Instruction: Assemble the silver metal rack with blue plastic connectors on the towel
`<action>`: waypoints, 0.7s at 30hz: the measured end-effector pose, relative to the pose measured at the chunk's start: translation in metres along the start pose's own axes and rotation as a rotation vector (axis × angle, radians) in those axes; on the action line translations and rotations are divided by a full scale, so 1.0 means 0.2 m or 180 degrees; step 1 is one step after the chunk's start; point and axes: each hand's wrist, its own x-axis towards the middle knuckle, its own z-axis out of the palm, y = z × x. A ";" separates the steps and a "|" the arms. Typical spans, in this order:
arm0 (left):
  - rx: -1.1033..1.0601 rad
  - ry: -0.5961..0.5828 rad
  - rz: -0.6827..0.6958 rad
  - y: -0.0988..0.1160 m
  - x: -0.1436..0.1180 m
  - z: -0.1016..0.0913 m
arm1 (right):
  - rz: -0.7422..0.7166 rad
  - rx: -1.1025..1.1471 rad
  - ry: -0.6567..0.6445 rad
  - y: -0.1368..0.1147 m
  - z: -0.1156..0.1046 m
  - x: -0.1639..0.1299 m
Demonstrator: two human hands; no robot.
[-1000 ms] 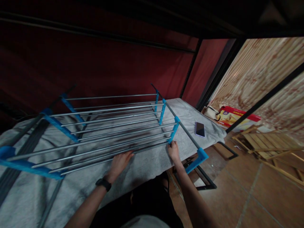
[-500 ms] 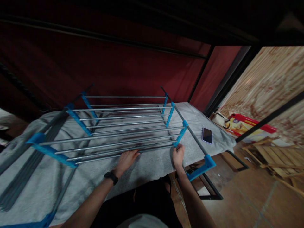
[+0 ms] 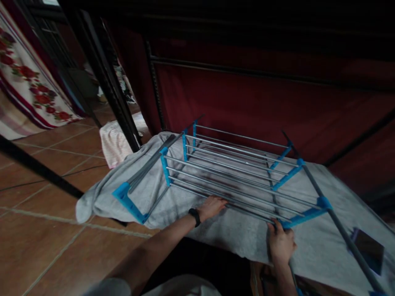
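A half-built rack of thin metal rods and blue plastic brackets lies across the grey blanket (image 3: 247, 242). My left hand (image 3: 212, 206), with a dark band on its wrist, curls its fingers over the front metal rod (image 3: 191, 190) near its middle. My right hand (image 3: 280, 242) is closed round the right end of the same rod, close against a blue bracket (image 3: 305, 217); its fingertips are partly hidden. A second blue bracket (image 3: 166, 167) takes the rods' left ends. Beyond it, a blue corner bracket (image 3: 131, 204) sits at the rack's left end.
A bundle of loose grey rods (image 3: 151, 164) lies at the left of the blanket. A phone (image 3: 367, 250) rests at the right, behind a long side tube (image 3: 345, 238). Black frame posts (image 3: 105, 78) and a dark red curtain (image 3: 247, 98) stand around.
My view has swung left, bringing the tiled floor and flowered cloth into sight. Both hands stay on the front rod, and my right hand is still beside the bracket.
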 end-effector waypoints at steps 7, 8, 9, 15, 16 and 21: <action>0.0004 0.0565 -0.0146 -0.02 -0.15 -0.04 | -0.0104 0.0001 -0.0024 0.05 0.03 0.03; -0.0029 0.0732 -0.0312 -0.04 -0.22 -0.05 | -0.0119 0.0027 -0.0009 0.05 0.03 0.03; -0.0076 0.0929 -0.0518 -0.07 -0.30 -0.06 | -0.0139 0.0059 0.0010 0.06 0.03 0.03; -0.0212 0.2696 -0.2350 -0.38 -0.74 -0.15 | -0.0268 0.0165 0.0162 0.09 0.06 0.03; -0.0167 0.2890 -0.2620 -0.43 -0.77 -0.18 | -0.0285 0.0175 0.0187 0.09 0.06 0.03; -0.0427 0.2639 -0.2809 -0.61 -0.68 -0.30 | -0.0349 0.0239 0.0219 0.10 0.06 0.03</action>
